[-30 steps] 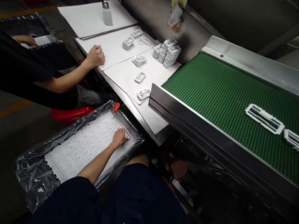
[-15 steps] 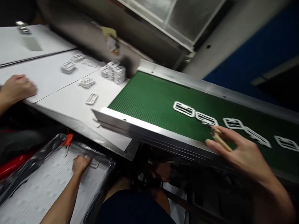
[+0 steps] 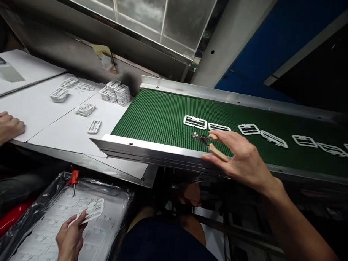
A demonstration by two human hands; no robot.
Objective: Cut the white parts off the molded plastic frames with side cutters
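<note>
Since the earlier view, the left hand [image 3: 69,239] has left its flat press on the moulded sheet [image 3: 102,234] and now holds up a thin white plastic frame [image 3: 89,211], its fingers pinching one end against the thumb above the black plastic-lined tray [image 3: 45,213]. The right hand [image 3: 241,159] has come out over the edge of the green mesh conveyor belt [image 3: 163,118], fingers curled loosely round a wood-handled tool [image 3: 219,152] whose metal tip [image 3: 199,137] sits just beside a row of white frames [image 3: 194,122] on the belt. The held frame looks light and stiff, but its narrow bars may snap under twisting, so the outer rim seems the place to grip. Stacks of frames [image 3: 115,92] stand on paper sheets on the counter [image 3: 61,156], where a co-worker's hand [image 3: 4,128] rests. An orange-handled screwdriver [image 3: 74,178] stands by the tray.
</note>
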